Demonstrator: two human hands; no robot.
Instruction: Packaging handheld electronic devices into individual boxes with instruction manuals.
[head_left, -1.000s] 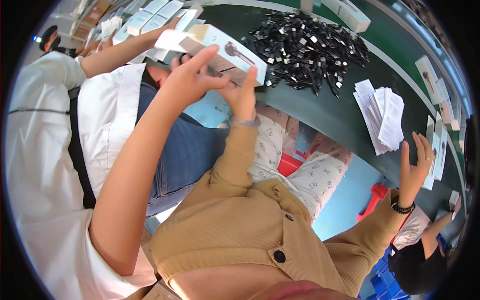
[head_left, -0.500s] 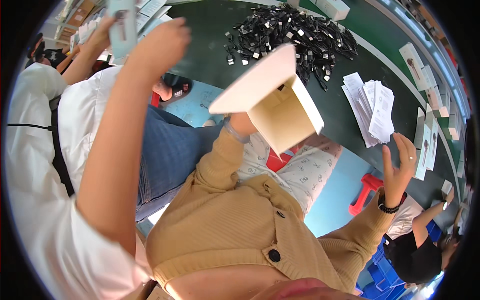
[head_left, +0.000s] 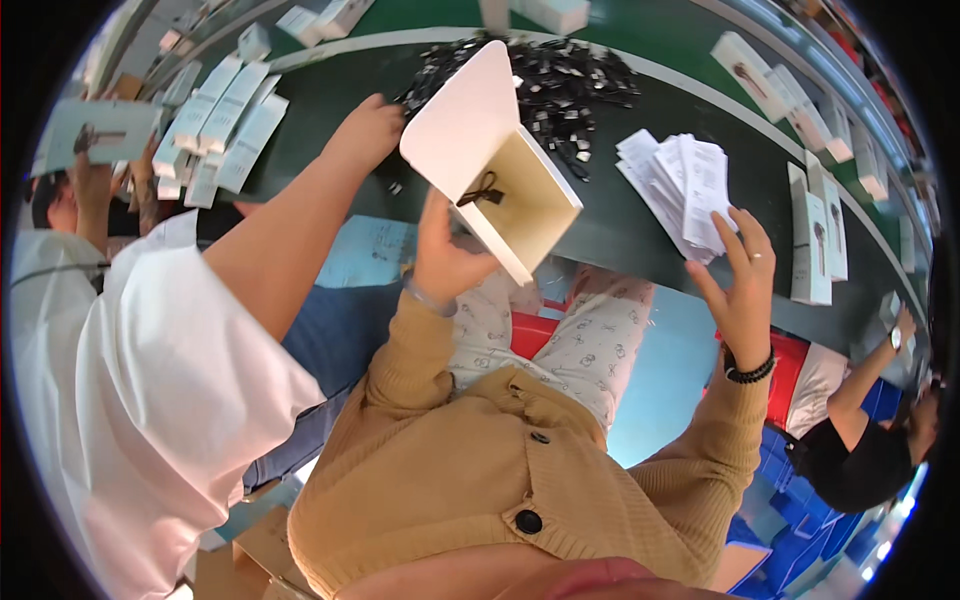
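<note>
Your left grip (head_left: 445,258) clamped on the open white box (head_left: 530,197) at its lower-left side, black cord (head_left: 484,191) inside, your right grip (head_left: 743,288) right of the box, fingers spread, by paper leaflets (head_left: 688,185)

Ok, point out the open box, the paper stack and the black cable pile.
Open box (head_left: 527,207), head view: inner wall.
Paper stack (head_left: 702,188), head view: top sheet.
Black cable pile (head_left: 572,95), head view: right-hand part.

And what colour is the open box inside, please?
The open box is cream inside, best seen in the head view.
</note>
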